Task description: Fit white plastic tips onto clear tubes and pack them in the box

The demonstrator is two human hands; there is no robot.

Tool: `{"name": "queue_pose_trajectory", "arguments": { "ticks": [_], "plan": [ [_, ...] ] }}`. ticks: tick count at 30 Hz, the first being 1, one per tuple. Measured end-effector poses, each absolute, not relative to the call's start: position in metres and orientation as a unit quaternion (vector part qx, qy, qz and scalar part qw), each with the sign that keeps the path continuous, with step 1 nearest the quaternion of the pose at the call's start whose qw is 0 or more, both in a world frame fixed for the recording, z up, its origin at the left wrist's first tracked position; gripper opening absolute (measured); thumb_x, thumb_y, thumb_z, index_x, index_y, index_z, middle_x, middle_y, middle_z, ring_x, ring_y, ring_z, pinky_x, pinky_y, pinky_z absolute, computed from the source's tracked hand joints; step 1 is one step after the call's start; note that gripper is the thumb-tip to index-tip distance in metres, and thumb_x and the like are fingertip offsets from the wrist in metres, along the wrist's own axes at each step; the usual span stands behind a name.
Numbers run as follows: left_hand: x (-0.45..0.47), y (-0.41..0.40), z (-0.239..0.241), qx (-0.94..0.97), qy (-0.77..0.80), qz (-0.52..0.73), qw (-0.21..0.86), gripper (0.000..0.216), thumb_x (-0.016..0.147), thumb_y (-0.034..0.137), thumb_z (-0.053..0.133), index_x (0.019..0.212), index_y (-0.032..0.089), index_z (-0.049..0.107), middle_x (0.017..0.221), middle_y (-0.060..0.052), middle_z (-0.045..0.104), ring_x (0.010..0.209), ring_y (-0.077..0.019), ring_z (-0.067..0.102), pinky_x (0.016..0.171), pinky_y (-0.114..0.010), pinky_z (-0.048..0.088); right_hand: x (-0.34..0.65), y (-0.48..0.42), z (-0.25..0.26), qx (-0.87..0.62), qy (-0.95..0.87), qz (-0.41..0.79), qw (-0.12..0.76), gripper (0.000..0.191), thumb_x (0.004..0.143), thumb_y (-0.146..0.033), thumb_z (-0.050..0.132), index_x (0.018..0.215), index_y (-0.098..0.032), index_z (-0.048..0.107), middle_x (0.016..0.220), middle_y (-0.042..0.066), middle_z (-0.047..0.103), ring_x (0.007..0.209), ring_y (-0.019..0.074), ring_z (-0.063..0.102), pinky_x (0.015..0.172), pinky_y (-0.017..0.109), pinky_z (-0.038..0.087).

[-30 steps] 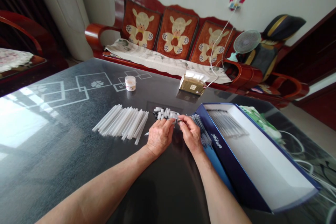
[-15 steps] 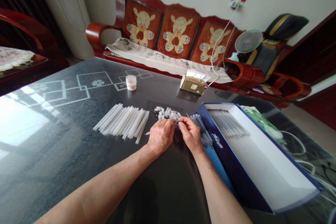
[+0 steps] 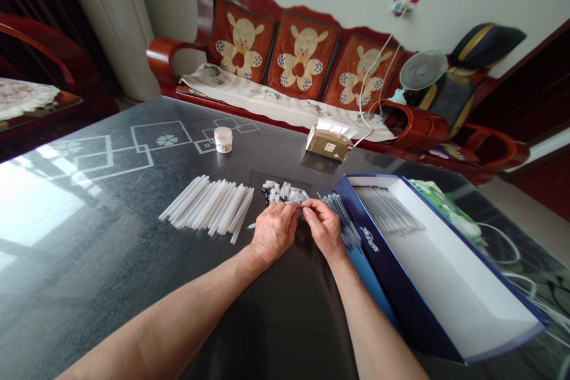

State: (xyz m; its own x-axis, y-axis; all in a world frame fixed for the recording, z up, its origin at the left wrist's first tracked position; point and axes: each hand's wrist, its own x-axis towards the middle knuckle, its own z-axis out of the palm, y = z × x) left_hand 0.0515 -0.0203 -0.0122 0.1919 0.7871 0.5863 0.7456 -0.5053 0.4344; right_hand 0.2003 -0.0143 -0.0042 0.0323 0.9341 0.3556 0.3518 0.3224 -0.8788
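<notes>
My left hand (image 3: 276, 227) is closed around a slim pen refill (image 3: 252, 226), whose pointed tip sticks out on the left; the fingers hide most of it. Close beside it, my right hand (image 3: 324, 225) pinches a small dark piece (image 3: 301, 208) between thumb and forefinger, where both hands' fingertips nearly meet. Just beyond the hands lies a heap of white and black pen caps (image 3: 282, 191). Translucent white pen barrels (image 3: 209, 205) lie in a row to the left. Thin pen refills (image 3: 342, 219) lie beside my right hand, against the box.
An open blue box (image 3: 449, 273) with a white inside stands at the right, more refills (image 3: 387, 208) at its far end. A tissue box (image 3: 328, 142) and a small round tub (image 3: 223, 141) stand farther back on the dark table (image 3: 120, 225). White cables (image 3: 525, 291) lie right of the box.
Both hands keep nearly the same place and grip. The left hand has shifted very slightly to the right; the dark piece between the fingertips shows a little more plainly.
</notes>
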Motion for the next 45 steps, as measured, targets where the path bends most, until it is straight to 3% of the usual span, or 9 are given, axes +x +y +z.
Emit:
{"name": "queue_pose_trajectory", "arguments": {
  "ticks": [13, 22, 30, 37, 41, 45],
  "plan": [
    [0.051, -0.017, -0.017, 0.769, 0.491, 0.409, 0.017, 0.017, 0.094, 0.025, 0.047, 0.100, 0.019, 0.063, 0.083, -0.003, 0.067, 0.078, -0.0173, 0.060, 0.072, -0.028, 0.046, 0.204, -0.014, -0.001, -0.470, -0.659, 0.303, 0.503, 0.016, 0.083, -0.028, 0.061, 0.094, -0.019, 0.069, 0.092, 0.006, 0.069, 0.084, 0.0180, 0.066, 0.077, 0.029, 0.054],
    [0.050, -0.021, -0.007, 0.787, 0.480, 0.387, -0.032, 0.022, 0.096, 0.026, 0.046, 0.101, 0.023, 0.067, 0.078, -0.003, 0.065, 0.077, -0.0198, 0.055, 0.078, -0.034, 0.040, 0.211, -0.015, 0.005, -0.511, -0.628, 0.359, 0.464, 0.023, 0.081, -0.041, 0.064, 0.090, -0.021, 0.070, 0.069, 0.001, 0.068, 0.064, 0.0164, 0.064, 0.063, 0.026, 0.053],
    [0.050, -0.022, -0.006, 0.796, 0.465, 0.386, -0.023, 0.024, 0.096, 0.025, 0.044, 0.102, 0.021, 0.067, 0.080, -0.004, 0.064, 0.079, -0.0201, 0.054, 0.078, -0.035, 0.040, 0.204, -0.018, 0.008, -0.549, -0.693, 0.173, 0.435, 0.034, 0.090, -0.041, 0.051, 0.063, -0.021, 0.058, 0.059, 0.002, 0.061, 0.057, 0.0152, 0.058, 0.058, 0.025, 0.046],
    [0.051, -0.021, -0.008, 0.789, 0.477, 0.386, -0.012, 0.025, 0.096, 0.027, 0.043, 0.099, 0.020, 0.067, 0.080, -0.004, 0.064, 0.078, -0.0200, 0.054, 0.079, -0.035, 0.040, 0.205, -0.021, 0.009, -0.527, -0.691, 0.225, 0.441, 0.017, 0.086, -0.033, 0.052, 0.090, -0.019, 0.062, 0.071, 0.002, 0.065, 0.059, 0.0153, 0.059, 0.057, 0.025, 0.046],
    [0.051, -0.021, -0.008, 0.793, 0.473, 0.383, -0.011, 0.025, 0.096, 0.028, 0.043, 0.100, 0.021, 0.067, 0.080, -0.005, 0.064, 0.078, -0.0205, 0.054, 0.078, -0.036, 0.040, 0.206, -0.021, 0.009, -0.522, -0.704, 0.217, 0.430, 0.017, 0.087, -0.034, 0.052, 0.084, -0.020, 0.061, 0.069, 0.001, 0.064, 0.063, 0.0163, 0.059, 0.060, 0.026, 0.047],
    [0.051, -0.022, -0.008, 0.804, 0.461, 0.376, -0.012, 0.024, 0.095, 0.026, 0.043, 0.097, 0.021, 0.066, 0.080, -0.004, 0.063, 0.078, -0.0202, 0.054, 0.078, -0.036, 0.040, 0.204, -0.019, 0.006, -0.534, -0.710, 0.178, 0.423, 0.033, 0.091, -0.038, 0.048, 0.064, -0.021, 0.055, 0.056, 0.000, 0.058, 0.056, 0.0149, 0.054, 0.057, 0.026, 0.043]
  ]
}}
